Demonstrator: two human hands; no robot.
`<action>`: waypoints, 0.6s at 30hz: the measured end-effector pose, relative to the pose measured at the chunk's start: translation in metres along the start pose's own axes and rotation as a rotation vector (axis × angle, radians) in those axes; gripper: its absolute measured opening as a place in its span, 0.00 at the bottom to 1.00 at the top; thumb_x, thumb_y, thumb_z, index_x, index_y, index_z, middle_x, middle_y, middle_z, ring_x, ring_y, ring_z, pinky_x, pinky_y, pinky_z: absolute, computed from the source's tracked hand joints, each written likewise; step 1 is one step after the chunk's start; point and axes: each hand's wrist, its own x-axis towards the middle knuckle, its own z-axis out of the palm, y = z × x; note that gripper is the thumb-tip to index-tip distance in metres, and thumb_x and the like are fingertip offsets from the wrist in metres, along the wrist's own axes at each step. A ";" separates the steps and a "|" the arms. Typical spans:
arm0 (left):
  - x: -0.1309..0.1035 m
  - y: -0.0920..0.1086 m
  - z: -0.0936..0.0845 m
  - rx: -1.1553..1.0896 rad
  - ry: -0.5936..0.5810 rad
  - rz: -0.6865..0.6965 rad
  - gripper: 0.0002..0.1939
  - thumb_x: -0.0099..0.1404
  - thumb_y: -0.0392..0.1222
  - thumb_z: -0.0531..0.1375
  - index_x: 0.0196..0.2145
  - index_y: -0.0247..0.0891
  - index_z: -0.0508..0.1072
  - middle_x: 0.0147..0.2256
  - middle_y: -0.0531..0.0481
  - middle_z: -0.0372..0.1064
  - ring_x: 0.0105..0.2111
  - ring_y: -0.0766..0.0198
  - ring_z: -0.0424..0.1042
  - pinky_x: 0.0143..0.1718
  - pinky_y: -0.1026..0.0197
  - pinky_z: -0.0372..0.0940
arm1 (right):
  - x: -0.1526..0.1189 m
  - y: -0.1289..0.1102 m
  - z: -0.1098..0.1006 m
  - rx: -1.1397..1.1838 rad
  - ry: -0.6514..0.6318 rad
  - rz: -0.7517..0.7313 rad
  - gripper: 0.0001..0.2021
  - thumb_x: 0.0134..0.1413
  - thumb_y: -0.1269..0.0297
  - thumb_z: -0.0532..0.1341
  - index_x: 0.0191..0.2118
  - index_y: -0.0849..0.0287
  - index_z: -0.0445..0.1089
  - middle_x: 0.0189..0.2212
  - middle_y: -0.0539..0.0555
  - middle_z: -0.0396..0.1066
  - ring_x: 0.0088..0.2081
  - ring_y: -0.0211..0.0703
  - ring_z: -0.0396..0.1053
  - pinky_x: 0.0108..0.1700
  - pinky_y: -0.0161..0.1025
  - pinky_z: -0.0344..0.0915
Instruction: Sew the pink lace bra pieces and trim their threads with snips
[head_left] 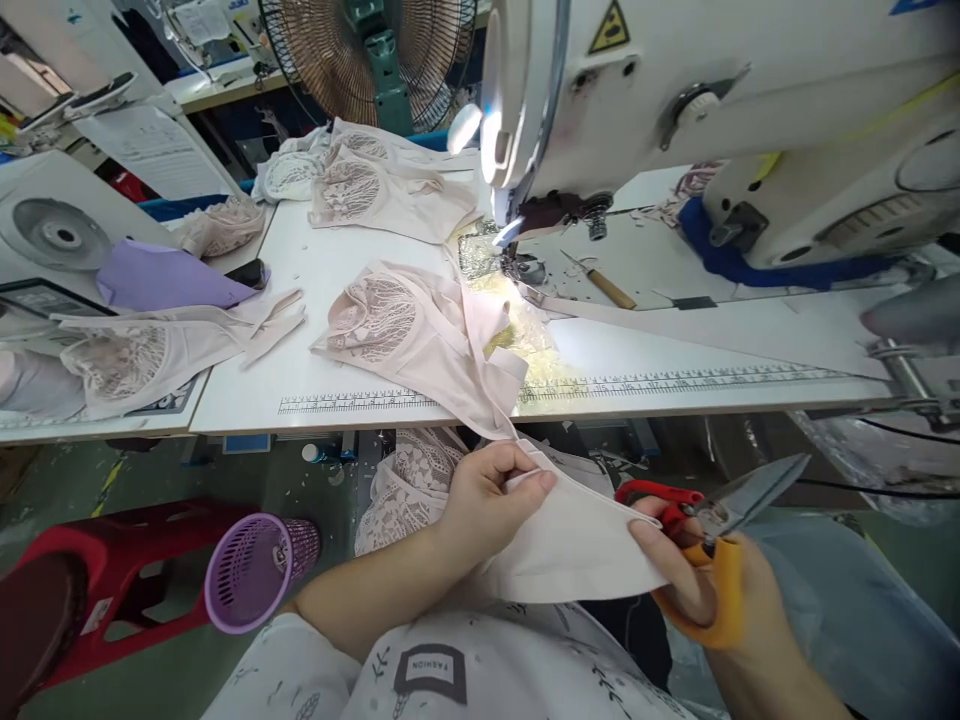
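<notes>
In front of my lap, my left hand (480, 505) pinches the top edge of a pale pink bra band (581, 545) between thumb and fingers. My right hand (724, 600) has the scissors (754, 495) looped on it by their red and orange handles, blades pointing up and right. Its thumb and fingers also grip the far corner of the band, so the cloth is stretched between both hands. From my left hand a strip of the band runs up over the table edge to a pale pink bra with lace cups (386, 320) on the tabletop.
The sewing machine (637, 90) stands at the upper right, its lamp lit. A wooden-handled awl (604, 285) lies beside it. More bras (375, 185) are piled behind. A fan (337, 60) stands at the back; a purple basket (251, 575) and red stool (127, 560) are lower left.
</notes>
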 end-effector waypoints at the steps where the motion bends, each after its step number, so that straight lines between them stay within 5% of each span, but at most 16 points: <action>1: -0.001 -0.001 -0.001 0.025 0.027 0.037 0.12 0.55 0.42 0.62 0.20 0.36 0.64 0.22 0.55 0.58 0.25 0.69 0.57 0.29 0.64 0.55 | -0.001 -0.005 0.001 0.009 0.004 -0.016 0.12 0.55 0.54 0.60 0.27 0.55 0.67 0.19 0.50 0.68 0.18 0.40 0.65 0.18 0.35 0.63; 7: -0.002 -0.007 -0.003 0.116 0.092 0.208 0.10 0.61 0.42 0.60 0.25 0.37 0.66 0.24 0.54 0.60 0.25 0.69 0.59 0.28 0.65 0.57 | -0.003 -0.028 0.013 0.044 0.133 -0.144 0.10 0.55 0.60 0.60 0.25 0.56 0.66 0.19 0.49 0.65 0.19 0.40 0.63 0.24 0.37 0.63; 13: 0.009 0.003 -0.018 0.208 -0.088 0.505 0.02 0.63 0.38 0.59 0.33 0.38 0.69 0.31 0.49 0.65 0.33 0.64 0.67 0.34 0.62 0.64 | 0.005 -0.034 0.005 0.194 0.026 -0.127 0.11 0.56 0.61 0.58 0.24 0.56 0.61 0.21 0.49 0.62 0.23 0.38 0.61 0.24 0.35 0.58; 16: 0.007 0.023 -0.023 0.405 -0.097 0.780 0.16 0.62 0.31 0.58 0.47 0.40 0.67 0.40 0.44 0.68 0.41 0.60 0.69 0.40 0.56 0.68 | 0.007 -0.042 -0.003 0.182 -0.076 -0.086 0.12 0.55 0.60 0.57 0.23 0.55 0.59 0.19 0.46 0.56 0.21 0.36 0.54 0.23 0.35 0.55; 18: 0.005 0.037 -0.019 0.624 -0.227 0.944 0.20 0.61 0.29 0.58 0.51 0.38 0.65 0.44 0.40 0.69 0.45 0.57 0.69 0.46 0.53 0.68 | 0.007 -0.048 -0.004 0.176 -0.096 -0.076 0.12 0.55 0.59 0.56 0.23 0.55 0.59 0.19 0.46 0.55 0.21 0.36 0.52 0.22 0.36 0.54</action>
